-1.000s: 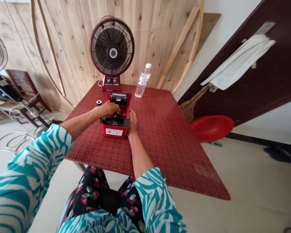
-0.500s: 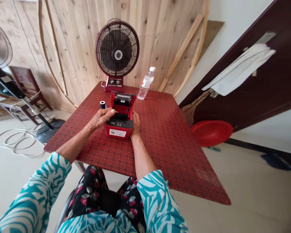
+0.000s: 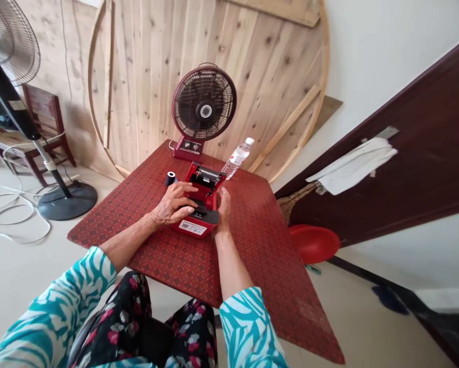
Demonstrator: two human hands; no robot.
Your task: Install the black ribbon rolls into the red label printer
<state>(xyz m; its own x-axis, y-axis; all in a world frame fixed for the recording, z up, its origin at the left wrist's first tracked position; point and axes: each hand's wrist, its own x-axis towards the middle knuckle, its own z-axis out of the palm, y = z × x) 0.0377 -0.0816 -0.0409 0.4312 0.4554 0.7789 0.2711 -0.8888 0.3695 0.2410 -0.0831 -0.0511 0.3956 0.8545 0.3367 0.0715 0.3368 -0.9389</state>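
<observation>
A red and black label printer [image 3: 198, 227] stands on the table with its lid [image 3: 208, 176] raised, and a white sticker shows on its front. Over the printer's left side and opening lies my left hand [image 3: 173, 204], open, its fingers spread out; whether the fingertips touch anything inside is hidden. My right hand [image 3: 223, 212] is pressed along the printer's right side and holds it there, its fingers partly hidden behind the body. Just beyond my left hand a small dark roll [image 3: 170, 178] with a white core stands upright.
A red table fan [image 3: 205, 110] and a clear plastic bottle [image 3: 237, 158] stand behind the printer on the patterned red table [image 3: 267, 266]. A floor fan [image 3: 53, 174] and loose white cable [image 3: 20, 214] are at left. A red basin [image 3: 315, 243] sits beyond the table's right edge.
My left hand has moved from the printer's left edge further over its opening, fingers spreading. My right hand stays at the right side. The head view has shifted and tilted.
</observation>
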